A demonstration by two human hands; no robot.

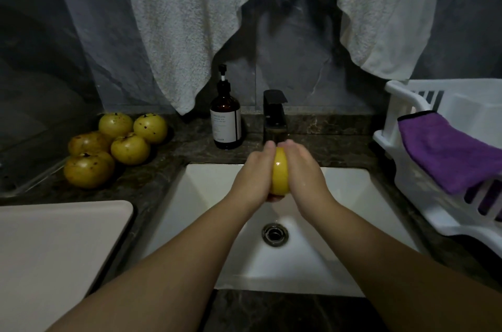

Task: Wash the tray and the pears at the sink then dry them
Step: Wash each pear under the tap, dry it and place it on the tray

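Pears are the job, and one wet pear is squeezed between the left hand and the right hand, over the white sink, just under the black tap. It looks slippery and could pop out and bump the sink. Five more pears wait on the dark desk, far left of the left hand. A purple cloth hangs on a white rack, right of the right hand.

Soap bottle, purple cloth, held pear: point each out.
soap bottle (226,120), head view, on the brown glass body.
purple cloth (451,152), head view, on the fold draped over the white rack.
held pear (280,175), head view, on the yellow skin showing between the hands.
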